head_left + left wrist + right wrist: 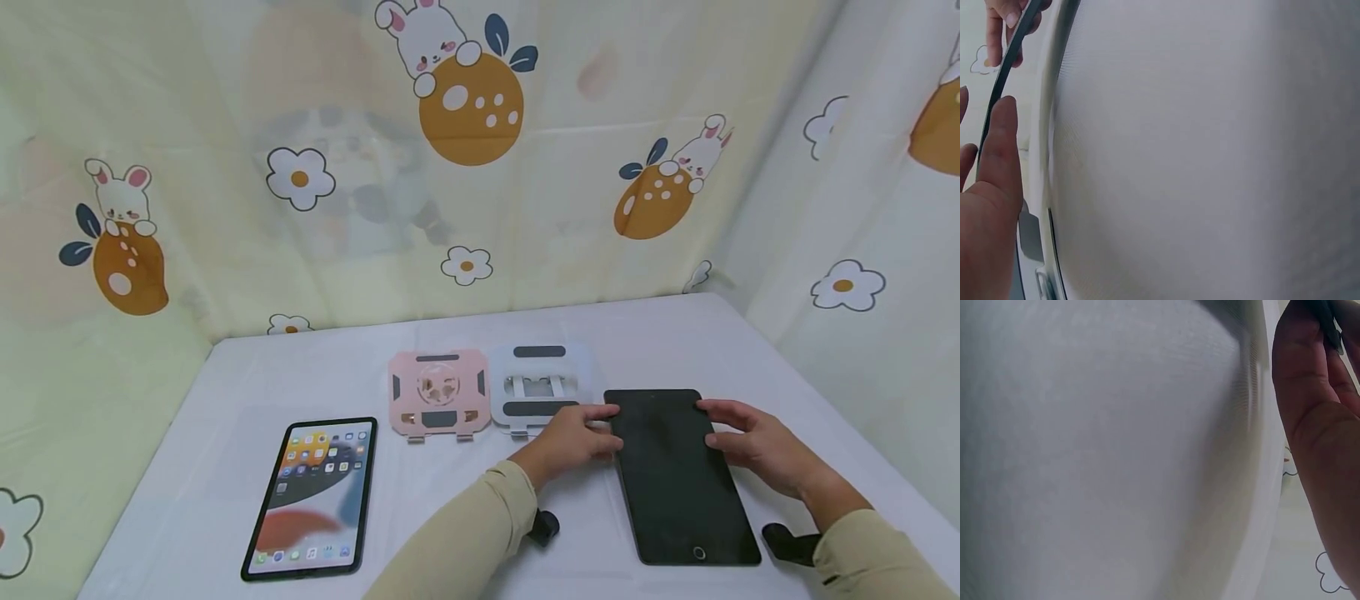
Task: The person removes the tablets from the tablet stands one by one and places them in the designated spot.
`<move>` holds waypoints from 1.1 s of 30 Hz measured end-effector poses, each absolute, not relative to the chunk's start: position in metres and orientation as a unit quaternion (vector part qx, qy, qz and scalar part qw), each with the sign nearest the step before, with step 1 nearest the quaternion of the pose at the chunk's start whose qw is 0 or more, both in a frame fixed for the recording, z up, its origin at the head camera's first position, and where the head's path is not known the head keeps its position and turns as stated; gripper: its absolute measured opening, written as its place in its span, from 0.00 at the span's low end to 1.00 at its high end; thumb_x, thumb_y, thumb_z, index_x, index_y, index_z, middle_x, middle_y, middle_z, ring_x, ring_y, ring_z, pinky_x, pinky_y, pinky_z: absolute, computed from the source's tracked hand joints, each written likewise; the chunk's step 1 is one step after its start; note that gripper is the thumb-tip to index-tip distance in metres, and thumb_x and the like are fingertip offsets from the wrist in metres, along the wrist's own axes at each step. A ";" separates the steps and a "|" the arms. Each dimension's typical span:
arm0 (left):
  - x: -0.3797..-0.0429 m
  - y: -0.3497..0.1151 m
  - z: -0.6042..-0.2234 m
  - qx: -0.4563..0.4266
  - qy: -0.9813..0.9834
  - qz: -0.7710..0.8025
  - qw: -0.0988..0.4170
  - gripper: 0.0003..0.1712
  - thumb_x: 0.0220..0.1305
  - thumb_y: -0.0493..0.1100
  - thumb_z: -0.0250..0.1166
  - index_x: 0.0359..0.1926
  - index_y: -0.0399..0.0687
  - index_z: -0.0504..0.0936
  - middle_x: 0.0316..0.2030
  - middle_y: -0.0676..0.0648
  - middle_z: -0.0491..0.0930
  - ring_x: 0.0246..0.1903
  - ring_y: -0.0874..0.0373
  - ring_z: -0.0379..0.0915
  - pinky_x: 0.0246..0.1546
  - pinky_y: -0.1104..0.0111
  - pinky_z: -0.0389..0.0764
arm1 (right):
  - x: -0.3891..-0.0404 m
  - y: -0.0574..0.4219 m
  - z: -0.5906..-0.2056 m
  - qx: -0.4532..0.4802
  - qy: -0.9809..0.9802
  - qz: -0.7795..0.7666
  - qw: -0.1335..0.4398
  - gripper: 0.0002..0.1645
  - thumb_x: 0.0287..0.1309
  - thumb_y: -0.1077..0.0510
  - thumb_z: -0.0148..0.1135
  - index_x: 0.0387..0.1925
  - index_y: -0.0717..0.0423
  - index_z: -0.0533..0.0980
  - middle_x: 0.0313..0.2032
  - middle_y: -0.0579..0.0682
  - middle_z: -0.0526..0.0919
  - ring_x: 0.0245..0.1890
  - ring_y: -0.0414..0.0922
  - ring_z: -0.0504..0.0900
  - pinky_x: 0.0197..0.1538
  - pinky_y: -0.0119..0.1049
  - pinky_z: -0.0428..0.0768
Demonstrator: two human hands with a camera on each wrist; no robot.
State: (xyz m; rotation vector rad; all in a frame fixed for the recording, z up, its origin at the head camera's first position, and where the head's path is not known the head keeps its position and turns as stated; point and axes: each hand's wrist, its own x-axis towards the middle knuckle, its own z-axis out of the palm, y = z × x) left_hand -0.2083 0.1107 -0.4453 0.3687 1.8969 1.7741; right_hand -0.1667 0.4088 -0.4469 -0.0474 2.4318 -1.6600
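Note:
A dark-screened tablet with a round home button is held between both hands by its long sides. The left hand has its thumb and fingertips at the tablet's upper left edge. Across from it, the right hand pinches the upper right edge. In the left wrist view the tablet shows as a thin slanted strip, raised above the white surface, with the left thumb against it. Only a dark corner of it appears by the right thumb in the right wrist view.
A second tablet, its screen lit with app icons, lies at the left. Behind the hands, a pink folding stand and a light blue one lie side by side on the white table. A patterned curtain hangs behind.

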 end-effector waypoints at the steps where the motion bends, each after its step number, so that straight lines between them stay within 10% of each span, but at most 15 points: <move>1: -0.208 0.111 -0.445 0.134 0.699 0.655 0.256 0.27 0.59 0.29 0.70 0.59 0.47 0.82 0.36 0.50 0.84 0.32 0.60 0.81 0.40 0.66 0.84 | -0.167 0.409 -0.447 -0.016 0.821 -0.562 0.097 0.32 0.67 0.62 0.62 0.68 0.65 0.64 0.66 0.67 0.61 0.47 0.30 0.77 0.45 0.34 0.81; 16: -0.202 0.103 -0.444 0.148 0.724 0.636 0.220 0.24 0.59 0.33 0.71 0.58 0.42 0.83 0.55 0.48 0.81 0.48 0.64 0.79 0.44 0.71 0.80 | -0.162 0.412 -0.445 -0.033 0.832 -0.545 0.096 0.39 0.69 0.59 0.60 0.71 0.75 0.54 0.68 0.78 0.56 0.48 0.23 0.75 0.49 0.28 0.79; 33: -0.199 0.108 -0.446 0.146 0.766 0.584 0.226 0.24 0.59 0.38 0.73 0.57 0.50 0.84 0.46 0.51 0.82 0.44 0.65 0.76 0.44 0.71 0.76 | -0.160 0.409 -0.446 -0.037 0.837 -0.536 0.108 0.38 0.71 0.58 0.58 0.71 0.75 0.54 0.67 0.78 0.61 0.50 0.21 0.74 0.48 0.24 0.76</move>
